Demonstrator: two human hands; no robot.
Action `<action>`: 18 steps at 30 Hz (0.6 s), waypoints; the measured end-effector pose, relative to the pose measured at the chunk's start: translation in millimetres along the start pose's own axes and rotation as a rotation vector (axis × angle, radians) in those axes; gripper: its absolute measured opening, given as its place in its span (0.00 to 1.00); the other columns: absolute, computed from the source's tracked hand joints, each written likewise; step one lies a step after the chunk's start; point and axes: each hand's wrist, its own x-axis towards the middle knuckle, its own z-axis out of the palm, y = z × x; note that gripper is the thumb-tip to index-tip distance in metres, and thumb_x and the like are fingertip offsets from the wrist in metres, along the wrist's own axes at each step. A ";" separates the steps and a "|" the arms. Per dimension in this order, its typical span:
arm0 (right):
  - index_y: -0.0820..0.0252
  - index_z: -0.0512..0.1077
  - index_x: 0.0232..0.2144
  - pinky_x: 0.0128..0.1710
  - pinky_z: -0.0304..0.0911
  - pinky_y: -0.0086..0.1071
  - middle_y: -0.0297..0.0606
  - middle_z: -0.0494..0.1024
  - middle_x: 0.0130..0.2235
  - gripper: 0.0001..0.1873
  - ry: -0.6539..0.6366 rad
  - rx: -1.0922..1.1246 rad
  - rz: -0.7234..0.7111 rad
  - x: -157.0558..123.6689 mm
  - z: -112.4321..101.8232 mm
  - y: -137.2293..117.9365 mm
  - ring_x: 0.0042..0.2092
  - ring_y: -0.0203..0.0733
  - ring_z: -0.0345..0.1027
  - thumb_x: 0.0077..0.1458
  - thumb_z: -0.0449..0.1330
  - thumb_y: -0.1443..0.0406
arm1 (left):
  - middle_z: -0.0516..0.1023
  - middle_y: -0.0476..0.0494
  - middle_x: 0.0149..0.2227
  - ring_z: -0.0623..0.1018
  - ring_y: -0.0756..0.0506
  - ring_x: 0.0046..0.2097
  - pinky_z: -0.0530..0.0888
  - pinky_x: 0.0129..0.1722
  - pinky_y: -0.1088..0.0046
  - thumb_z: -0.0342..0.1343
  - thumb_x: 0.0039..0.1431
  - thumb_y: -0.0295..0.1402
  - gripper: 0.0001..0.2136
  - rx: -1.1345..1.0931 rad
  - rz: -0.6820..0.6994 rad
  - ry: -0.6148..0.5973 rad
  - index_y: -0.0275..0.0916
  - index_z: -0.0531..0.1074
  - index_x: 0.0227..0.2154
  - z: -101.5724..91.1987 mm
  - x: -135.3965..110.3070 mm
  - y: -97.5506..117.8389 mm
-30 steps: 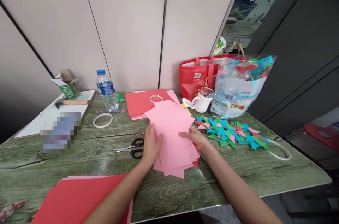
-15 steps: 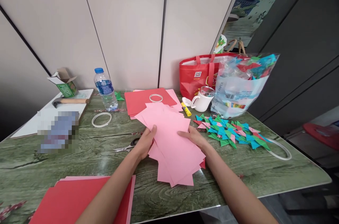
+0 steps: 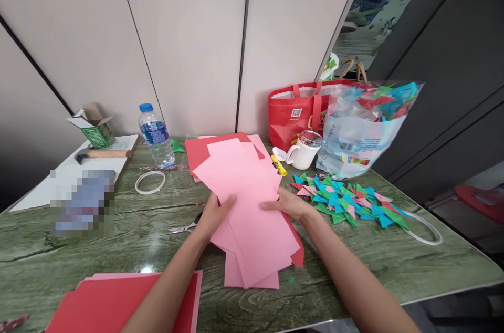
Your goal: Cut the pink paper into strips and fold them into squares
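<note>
Both my hands hold a loose stack of pink paper sheets (image 3: 252, 207) above the green table (image 3: 118, 228). My left hand (image 3: 214, 215) grips the stack's left edge, thumb on top. On the right edge, my right hand (image 3: 289, 204) has its fingers over the top sheet. A red sheet shows under the stack's right side. The sheets are fanned and uneven at the near end. Scissors (image 3: 185, 226) lie just left of my left hand, partly hidden by it.
A red paper pile (image 3: 118, 301) lies at the near left, another (image 3: 197, 149) behind the stack. Water bottle (image 3: 155, 136), tape ring (image 3: 149, 182), white mug (image 3: 303, 150), glue stick (image 3: 279, 165), folded colored triangles (image 3: 346, 199), plastic bag (image 3: 362, 128), red tote (image 3: 295, 112), hammer (image 3: 102, 153).
The pink stack has been turned and gathered, its far end now covering the tape ring on the red pile behind. Both hands shifted slightly with it.
</note>
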 end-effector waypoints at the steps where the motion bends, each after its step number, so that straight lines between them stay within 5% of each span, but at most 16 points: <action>1: 0.58 0.67 0.44 0.40 0.66 0.40 0.40 0.75 0.43 0.27 0.034 0.029 -0.018 2.9 2.1 1.1 0.42 0.46 0.70 0.39 0.66 0.63 | 0.74 0.36 0.45 0.72 0.38 0.46 0.68 0.42 0.63 0.61 0.41 0.42 0.24 -0.032 -0.026 -0.034 0.34 0.68 0.41 -2.0 0.6 0.9; 4: 0.61 0.70 0.39 0.39 0.67 0.38 0.39 0.78 0.38 0.20 0.104 0.122 -0.035 9.3 4.1 5.1 0.38 0.44 0.72 0.43 0.63 0.58 | 0.77 0.36 0.38 0.75 0.38 0.40 0.70 0.37 0.64 0.63 0.39 0.41 0.22 -0.106 -0.116 -0.136 0.32 0.70 0.37 -8.6 2.8 3.1; 12: 0.64 0.72 0.32 0.35 0.68 0.39 0.41 0.79 0.29 0.17 0.300 0.453 0.051 16.3 -1.0 10.7 0.31 0.45 0.74 0.47 0.59 0.55 | 0.76 0.36 0.43 0.75 0.40 0.40 0.71 0.38 0.65 0.63 0.41 0.40 0.22 -0.212 -0.154 -0.015 0.34 0.69 0.38 -5.5 3.1 -3.4; 18: 0.62 0.68 0.43 0.43 0.64 0.40 0.41 0.76 0.42 0.28 -0.053 0.295 0.007 4.9 -3.0 15.0 0.41 0.45 0.71 0.36 0.68 0.67 | 0.74 0.36 0.45 0.75 0.39 0.42 0.71 0.38 0.66 0.61 0.42 0.42 0.23 -0.205 -0.190 0.025 0.34 0.70 0.40 -2.1 1.4 -0.1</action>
